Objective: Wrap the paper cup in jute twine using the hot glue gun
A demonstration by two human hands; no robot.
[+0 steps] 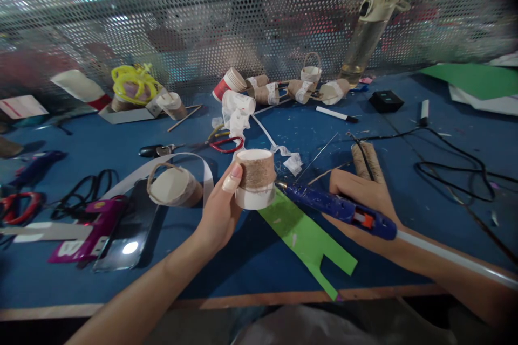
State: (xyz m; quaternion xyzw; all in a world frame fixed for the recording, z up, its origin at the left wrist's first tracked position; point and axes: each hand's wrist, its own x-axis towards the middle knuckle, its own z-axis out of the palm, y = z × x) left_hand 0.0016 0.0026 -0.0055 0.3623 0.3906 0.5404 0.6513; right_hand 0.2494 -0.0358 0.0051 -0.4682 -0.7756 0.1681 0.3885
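Over blue table [404, 172], left fingers [226, 186] clasp twine-wrapped cup [256, 178]; right hand [360, 199] seemingly grips glue gun [340, 209]

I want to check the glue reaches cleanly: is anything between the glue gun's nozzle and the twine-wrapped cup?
Nothing visible. The glue gun in the right hand points its nozzle at the side of the cup, which the left hand holds up.

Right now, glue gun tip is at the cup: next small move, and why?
Probably squeeze a small bead where the glue gun nozzle meets the paper cup: the right hand has the tip at the twine band's lower edge, and the left hand holds the cup steady.
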